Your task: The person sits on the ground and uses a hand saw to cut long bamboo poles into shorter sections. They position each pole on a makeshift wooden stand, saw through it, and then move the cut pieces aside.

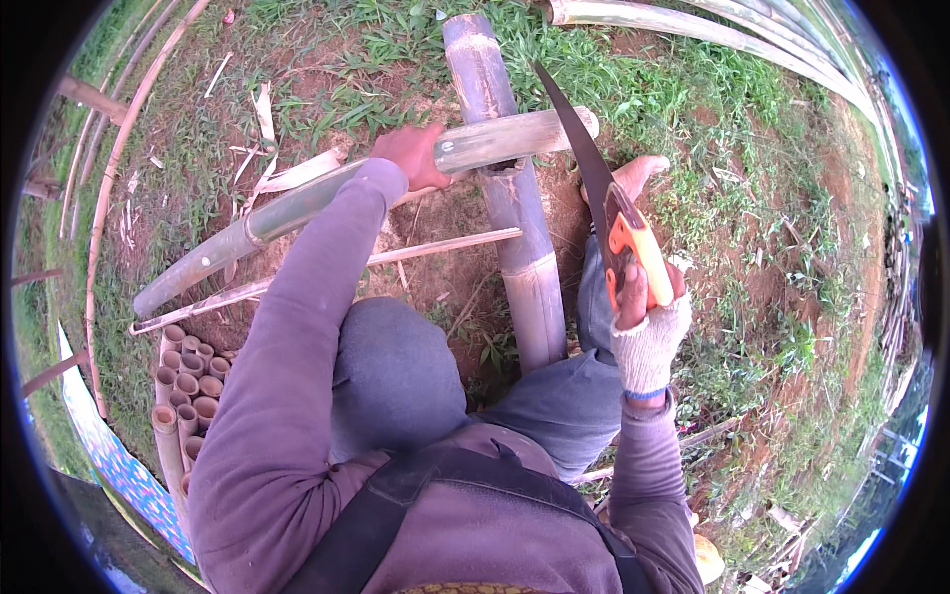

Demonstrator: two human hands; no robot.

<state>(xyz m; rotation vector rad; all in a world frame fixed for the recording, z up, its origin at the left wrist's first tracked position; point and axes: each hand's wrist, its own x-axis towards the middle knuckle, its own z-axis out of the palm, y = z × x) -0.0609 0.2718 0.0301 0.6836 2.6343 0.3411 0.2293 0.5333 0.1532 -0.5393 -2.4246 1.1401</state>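
My bare left hand point(411, 158) is wrapped over a green bamboo pole point(307, 201), gripping it from above. The pole lies slantwise across a thicker, greyish bamboo log point(515, 213), its right end sticking out past the log. In my gloved right hand point(650, 332) is a handsaw point(636, 247) with an orange handle, its fingers closed round the grip. The dark blade points up and away, beside the pole's right end; whether it touches the pole I cannot tell. Below the pole, a thin bamboo strip point(445, 246) reaches across to the log.
A bundle of short cut bamboo tubes point(193, 381) stands at the left. Long bamboo poles point(693, 27) lie at the far right, and another long pole point(99, 228) curves along the left. My bare foot point(640, 173) is close to the blade. Split bamboo scraps point(265, 119) litter the grass.
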